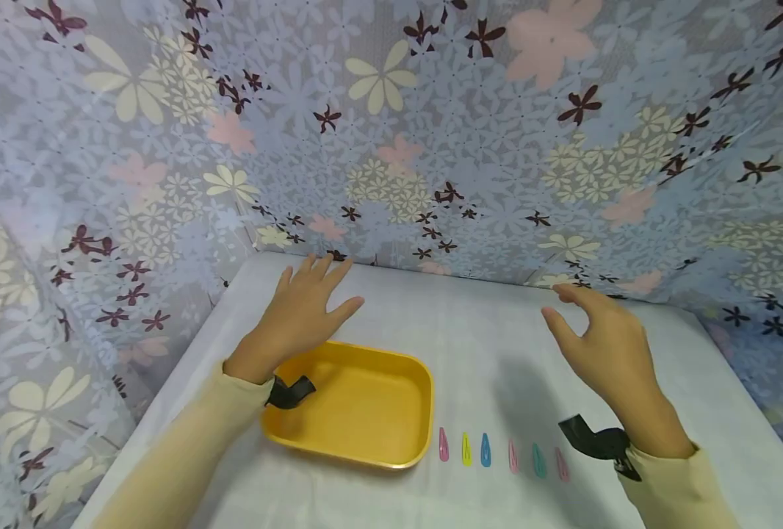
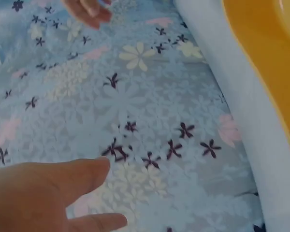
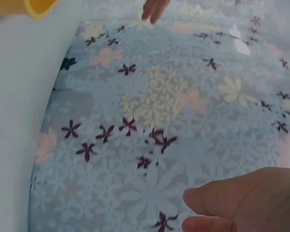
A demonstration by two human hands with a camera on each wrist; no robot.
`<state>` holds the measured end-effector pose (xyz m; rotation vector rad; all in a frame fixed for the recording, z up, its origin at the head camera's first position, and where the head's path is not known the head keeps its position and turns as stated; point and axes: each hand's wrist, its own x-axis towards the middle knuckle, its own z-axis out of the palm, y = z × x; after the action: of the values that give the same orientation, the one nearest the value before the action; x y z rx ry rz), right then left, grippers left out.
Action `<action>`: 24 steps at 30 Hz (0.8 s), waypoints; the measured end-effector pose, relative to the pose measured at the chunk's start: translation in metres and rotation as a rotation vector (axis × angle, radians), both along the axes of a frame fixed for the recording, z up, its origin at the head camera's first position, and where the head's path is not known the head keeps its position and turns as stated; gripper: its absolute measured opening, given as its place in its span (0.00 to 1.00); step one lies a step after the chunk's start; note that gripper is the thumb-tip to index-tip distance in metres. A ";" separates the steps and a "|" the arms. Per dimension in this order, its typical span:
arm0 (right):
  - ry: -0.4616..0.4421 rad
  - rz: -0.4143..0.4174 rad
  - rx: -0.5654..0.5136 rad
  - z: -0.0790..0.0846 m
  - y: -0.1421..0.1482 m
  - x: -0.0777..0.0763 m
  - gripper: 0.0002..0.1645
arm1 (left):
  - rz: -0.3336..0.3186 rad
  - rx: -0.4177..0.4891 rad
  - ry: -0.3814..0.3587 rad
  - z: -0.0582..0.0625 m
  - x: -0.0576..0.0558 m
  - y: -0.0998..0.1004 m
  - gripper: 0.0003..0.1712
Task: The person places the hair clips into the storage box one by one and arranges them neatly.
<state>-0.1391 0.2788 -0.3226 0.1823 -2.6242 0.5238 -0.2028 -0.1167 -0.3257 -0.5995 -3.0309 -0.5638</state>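
On the white worktop (image 1: 444, 323), six clips (image 1: 485, 450) lie in a spaced row to the right of the yellow tray (image 1: 372, 404). The leftmost clip (image 1: 444, 444) sits just beside the tray. Each long axis runs roughly front to back, across the line of the row. The right hand (image 1: 612, 349) hangs above the worktop, thumb and index finger well apart, holding nothing. From its fingers, the clips lie lower and back toward the person, mostly to the left. A reach to the row would likely turn on this offset; the right hand appears nearer to most clips. The left hand (image 1: 304, 308), fingers straight and spread, also holding nothing, extends past the tray's far left corner.
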 end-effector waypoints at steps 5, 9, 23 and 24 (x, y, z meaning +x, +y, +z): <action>0.016 -0.013 -0.011 -0.007 0.014 0.007 0.24 | -0.014 0.093 -0.007 -0.012 0.001 -0.027 0.40; -0.017 -0.028 -0.002 -0.016 0.025 0.015 0.23 | -0.003 0.146 -0.044 -0.028 0.006 -0.047 0.38; -0.163 -0.124 0.001 -0.059 0.061 0.046 0.19 | -0.099 0.477 -0.075 -0.076 0.031 -0.109 0.30; -0.183 -0.135 0.001 -0.062 0.061 0.048 0.19 | -0.111 0.497 -0.071 -0.078 0.032 -0.111 0.29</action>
<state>-0.0916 0.3398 -0.3849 -0.0444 -2.7893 0.5142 -0.1705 -0.2278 -0.4039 -0.7249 -2.7550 -1.3084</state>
